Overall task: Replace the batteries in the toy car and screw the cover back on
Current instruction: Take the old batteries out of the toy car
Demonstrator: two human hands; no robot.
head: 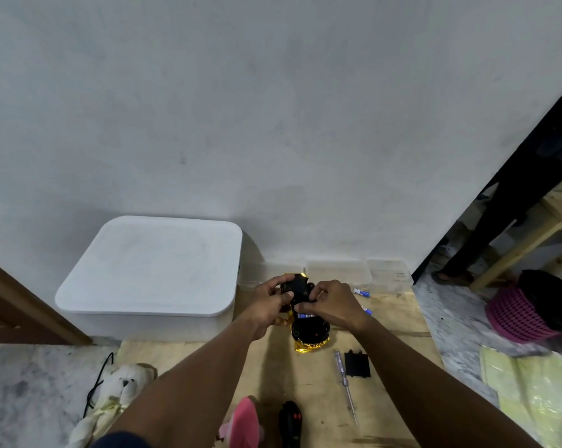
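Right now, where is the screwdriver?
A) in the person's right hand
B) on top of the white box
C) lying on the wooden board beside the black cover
C: the screwdriver lies on the wooden board next to the black cover; the left hand and right hand are on the toy car.

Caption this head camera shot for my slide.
Left hand grips the upturned toy car, right hand works at its batteries; cover and screwdriver lie alongside.

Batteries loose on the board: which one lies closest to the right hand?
The battery partly hidden beside the right hand's wrist; the other battery lies farther back, by the clear containers.
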